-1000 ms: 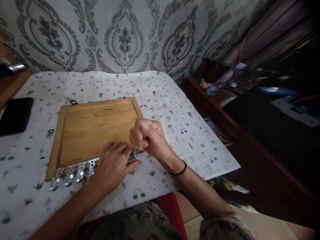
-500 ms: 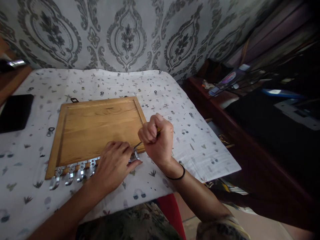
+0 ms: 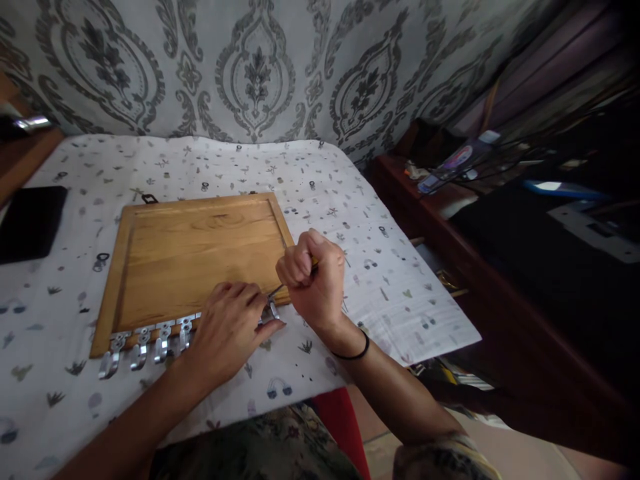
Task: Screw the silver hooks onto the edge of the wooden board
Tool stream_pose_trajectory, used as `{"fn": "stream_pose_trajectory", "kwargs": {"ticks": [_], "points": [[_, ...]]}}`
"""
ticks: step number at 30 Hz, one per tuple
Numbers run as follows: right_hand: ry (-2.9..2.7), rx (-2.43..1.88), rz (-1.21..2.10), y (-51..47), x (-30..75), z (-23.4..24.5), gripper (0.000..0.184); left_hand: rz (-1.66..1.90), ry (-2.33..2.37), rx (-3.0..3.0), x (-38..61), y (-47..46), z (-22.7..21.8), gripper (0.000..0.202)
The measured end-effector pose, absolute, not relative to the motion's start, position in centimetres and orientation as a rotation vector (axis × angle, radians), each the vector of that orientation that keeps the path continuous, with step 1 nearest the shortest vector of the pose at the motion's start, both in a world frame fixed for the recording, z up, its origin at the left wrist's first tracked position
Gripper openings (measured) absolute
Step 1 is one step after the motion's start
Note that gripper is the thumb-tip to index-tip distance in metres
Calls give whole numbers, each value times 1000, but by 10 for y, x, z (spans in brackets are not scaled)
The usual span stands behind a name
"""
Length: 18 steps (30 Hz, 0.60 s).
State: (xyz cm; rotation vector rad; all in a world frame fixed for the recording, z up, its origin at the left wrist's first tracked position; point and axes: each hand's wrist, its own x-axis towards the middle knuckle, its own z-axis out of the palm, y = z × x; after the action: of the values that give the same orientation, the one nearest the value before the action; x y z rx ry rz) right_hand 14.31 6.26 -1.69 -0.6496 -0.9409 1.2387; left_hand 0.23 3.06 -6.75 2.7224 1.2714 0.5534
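Note:
A framed wooden board lies flat on the cloth. Along its near edge runs a metal hook rail with several silver hooks. My left hand covers part of that rail, its fingers over the board's edge and its thumb beside the end hook. A fist is made by my right hand around a screwdriver; a bit of yellow handle shows between the fingers. Its thin shaft slants down left to the rail near the end hook. My left fingers hide the tip's contact point.
A patterned white cloth covers the table. To the left lies a black phone-like slab. At the right, a dark red desk carries a plastic bottle and a blue object. A patterned curtain hangs behind.
My right fist has turned very slightly around the screwdriver. My left hand, the board and the hook rail stay in place.

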Motion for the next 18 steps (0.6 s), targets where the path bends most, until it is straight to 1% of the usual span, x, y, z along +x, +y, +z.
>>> {"fn": "stream_pose_trajectory", "kwargs": {"ticks": [8,13,18], "points": [[-1011,-629,1266,61,138,-17,66,602,1250,2743,2,31,-66,29],[-1120,-526,1415,69,142,-17,67,536,1273,2730,3,31,-67,29],[-1158,-554,1433,68,142,-22,65,535,1282,2702,2,31,-69,26]]}}
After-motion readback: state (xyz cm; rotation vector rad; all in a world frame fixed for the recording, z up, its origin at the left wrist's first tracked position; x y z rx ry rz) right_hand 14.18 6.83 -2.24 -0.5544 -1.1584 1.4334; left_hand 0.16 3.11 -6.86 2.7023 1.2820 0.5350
